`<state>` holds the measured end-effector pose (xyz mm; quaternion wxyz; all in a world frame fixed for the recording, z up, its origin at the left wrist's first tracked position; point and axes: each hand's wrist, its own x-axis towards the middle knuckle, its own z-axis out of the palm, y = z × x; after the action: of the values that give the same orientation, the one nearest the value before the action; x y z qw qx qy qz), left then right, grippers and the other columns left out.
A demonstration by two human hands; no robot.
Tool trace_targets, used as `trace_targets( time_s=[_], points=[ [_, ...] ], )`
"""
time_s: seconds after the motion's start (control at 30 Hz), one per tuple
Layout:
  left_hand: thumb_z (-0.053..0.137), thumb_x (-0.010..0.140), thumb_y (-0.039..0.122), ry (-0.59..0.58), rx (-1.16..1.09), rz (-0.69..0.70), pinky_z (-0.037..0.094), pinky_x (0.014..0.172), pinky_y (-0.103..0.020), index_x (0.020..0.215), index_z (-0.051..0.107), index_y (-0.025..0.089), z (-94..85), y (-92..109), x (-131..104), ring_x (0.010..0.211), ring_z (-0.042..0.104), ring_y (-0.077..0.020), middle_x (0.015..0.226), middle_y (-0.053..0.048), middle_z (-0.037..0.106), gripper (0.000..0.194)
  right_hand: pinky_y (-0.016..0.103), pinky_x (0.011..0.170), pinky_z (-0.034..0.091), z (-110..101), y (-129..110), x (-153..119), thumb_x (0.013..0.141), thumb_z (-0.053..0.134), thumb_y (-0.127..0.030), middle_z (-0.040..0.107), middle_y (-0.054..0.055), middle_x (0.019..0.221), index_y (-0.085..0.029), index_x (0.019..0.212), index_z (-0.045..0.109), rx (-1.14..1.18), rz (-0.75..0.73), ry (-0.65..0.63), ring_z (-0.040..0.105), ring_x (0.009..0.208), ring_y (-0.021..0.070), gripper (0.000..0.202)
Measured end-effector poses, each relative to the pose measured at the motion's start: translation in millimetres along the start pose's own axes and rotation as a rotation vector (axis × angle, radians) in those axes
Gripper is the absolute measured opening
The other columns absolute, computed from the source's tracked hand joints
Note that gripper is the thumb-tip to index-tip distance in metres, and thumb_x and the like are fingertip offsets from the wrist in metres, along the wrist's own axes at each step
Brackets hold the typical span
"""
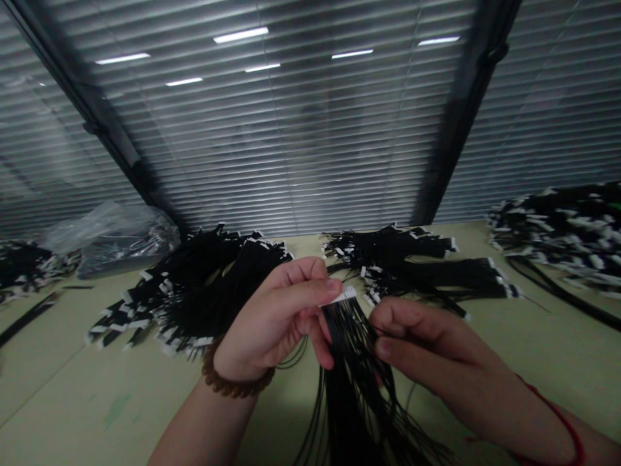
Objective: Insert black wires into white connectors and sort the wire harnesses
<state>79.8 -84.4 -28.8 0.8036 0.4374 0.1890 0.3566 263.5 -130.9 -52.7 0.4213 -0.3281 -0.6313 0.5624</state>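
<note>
A white connector (pixel 343 296) with a bundle of black wires (pixel 347 382) hanging from it is at the lower middle. My left hand (pixel 286 310) pinches the connector's left end between thumb and fingers, a beaded bracelet on its wrist. Right of the bundle, my right hand (pixel 422 353) has its thumb and forefinger closed on a thin black wire near the bundle's upper part. The wires fan out below both hands and run off the bottom edge of the view.
Piles of black wires with white connectors lie behind my left hand (pixel 208 285), behind my right hand (pixel 436 275) and at the far right (pixel 563 239). A clear plastic bag (pixel 129 239) sits at the back left of the greenish table (pixel 63 382), before window blinds (pixel 291 142).
</note>
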Motion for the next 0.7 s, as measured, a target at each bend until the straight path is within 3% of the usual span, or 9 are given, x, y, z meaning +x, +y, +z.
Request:
trace_targets(
  time_s=[0.2, 0.53, 0.7],
  points=[
    [0.061, 0.082, 0.01, -0.091, -0.137, -0.052, 0.053, 0.036, -0.014, 0.067, 0.05, 0.012, -4.2, 1.8, 2.7, 0.045, 0.067, -0.0136, 0.052, 0.002, 0.06, 0.019, 0.019, 0.058, 0.045, 2.0, -2.3, -2.2, 0.089, 0.053, -0.027, 0.058, 0.0, 0.064, -0.017, 0.071, 0.052, 0.044, 0.024, 0.008, 0.054, 0.06, 0.0087, 0.021],
    [0.049, 0.086, 0.005, -0.096, -0.257, -0.1, 0.055, 0.039, -0.017, 0.072, 0.058, 0.008, -7.1, -0.8, 5.9, 0.041, 0.064, -0.012, 0.048, 0.007, 0.043, 0.017, 0.018, 0.057, 0.045, 1.8, -2.4, -4.6, 0.09, 0.054, -0.03, 0.059, 0.0, 0.064, -0.017, 0.073, 0.051, 0.088, 0.013, 0.0, 0.054, 0.059, 0.0082, 0.022],
    [0.057, 0.085, 0.008, -0.109, -0.164, -0.058, 0.057, 0.042, -0.017, 0.075, 0.056, 0.009, -8.2, -0.2, 5.0, 0.046, 0.067, -0.0129, 0.052, 0.005, 0.051, 0.01, 0.017, 0.056, 0.044, 2.1, -1.3, -4.9, 0.09, 0.053, -0.027, 0.058, -0.001, 0.063, -0.017, 0.073, 0.051, 0.002, -0.024, 0.024, 0.053, 0.058, 0.0074, 0.019]
  ],
)
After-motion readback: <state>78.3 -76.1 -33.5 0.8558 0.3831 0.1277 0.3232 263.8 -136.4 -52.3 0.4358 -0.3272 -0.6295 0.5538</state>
